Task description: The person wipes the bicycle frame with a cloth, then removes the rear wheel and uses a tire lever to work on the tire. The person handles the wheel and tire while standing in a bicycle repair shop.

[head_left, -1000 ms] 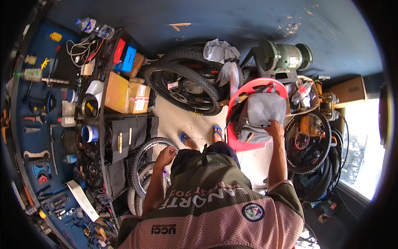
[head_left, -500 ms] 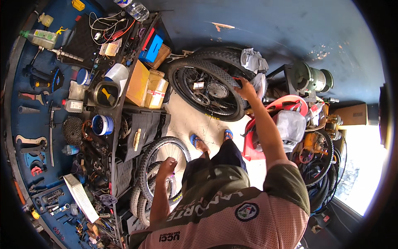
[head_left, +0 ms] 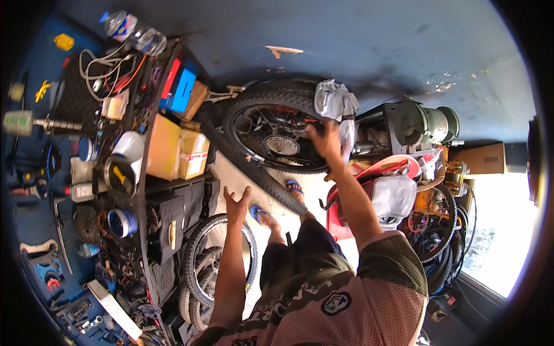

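Note:
A knobby-tyred bicycle wheel [head_left: 254, 177] stands tilted, nearly edge-on, between my feet and the back wall. Just short of its tread, my left hand [head_left: 235, 203] is open with fingers spread, holding nothing. My right hand [head_left: 326, 141] reaches over a second wheel [head_left: 271, 99], which has a silver cassette [head_left: 281, 145] and leans at the wall. The fingers of that hand are apart, with nothing visible in them; whether it touches this wheel I cannot tell. A grey cloth [head_left: 334, 99] drapes over the second wheel's right side.
Further wheels [head_left: 193, 239] lean by the cabinet at left. The workbench [head_left: 37, 173] is crowded with tools and containers; cardboard boxes [head_left: 163, 147] sit at its edge. A red chair [head_left: 340, 222] with a grey bag [head_left: 392, 196] stands right, beside a green machine [head_left: 418, 125].
The front wheel has swung away from the wheel behind it and now shows edge-on. My left hand has risen forward from the lower wheels and opened. My right hand has let go of the tyre.

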A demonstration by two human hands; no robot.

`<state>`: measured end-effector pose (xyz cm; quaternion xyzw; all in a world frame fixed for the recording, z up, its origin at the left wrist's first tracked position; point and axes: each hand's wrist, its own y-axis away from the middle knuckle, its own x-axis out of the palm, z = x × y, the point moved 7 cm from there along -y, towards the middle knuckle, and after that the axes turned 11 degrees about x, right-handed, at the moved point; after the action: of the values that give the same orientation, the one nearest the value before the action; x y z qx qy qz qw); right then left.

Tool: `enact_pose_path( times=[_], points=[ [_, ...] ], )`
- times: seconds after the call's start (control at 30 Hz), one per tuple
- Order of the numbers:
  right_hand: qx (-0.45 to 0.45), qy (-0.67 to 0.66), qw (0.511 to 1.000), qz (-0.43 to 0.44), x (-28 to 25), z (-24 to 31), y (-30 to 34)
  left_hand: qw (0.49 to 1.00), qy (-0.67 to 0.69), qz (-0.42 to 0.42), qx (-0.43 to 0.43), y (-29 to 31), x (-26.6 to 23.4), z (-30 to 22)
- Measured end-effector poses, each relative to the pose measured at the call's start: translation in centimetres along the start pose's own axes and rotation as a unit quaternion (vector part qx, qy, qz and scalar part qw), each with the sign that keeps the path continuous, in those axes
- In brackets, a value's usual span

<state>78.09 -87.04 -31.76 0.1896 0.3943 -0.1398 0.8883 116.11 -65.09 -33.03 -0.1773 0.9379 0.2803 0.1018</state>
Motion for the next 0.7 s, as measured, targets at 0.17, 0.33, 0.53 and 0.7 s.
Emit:
enact_pose_path(
  times=[0.17,0.33,0.53,0.7],
  points=[
    [0.303,0.027,0.952,-0.040,-2.7,-11.7,-14.8,0.986,-0.081,-0.101,0.107,-4.4,2.6,0.7],
    [0.199,-0.158,0.958,-0.137,-6.3,-10.9,-16.2,0.976,-0.149,-0.117,0.110,-7.3,0.1,2.6],
    [-0.153,-0.259,0.906,-0.298,-35.7,1.6,-5.1,0.990,-0.038,-0.100,0.092,-8.2,1.8,4.8],
    [-0.161,0.229,0.739,-0.613,-67.7,-1.6,4.1,0.967,-0.205,-0.127,0.084,-8.5,2.5,1.4]
  ],
)
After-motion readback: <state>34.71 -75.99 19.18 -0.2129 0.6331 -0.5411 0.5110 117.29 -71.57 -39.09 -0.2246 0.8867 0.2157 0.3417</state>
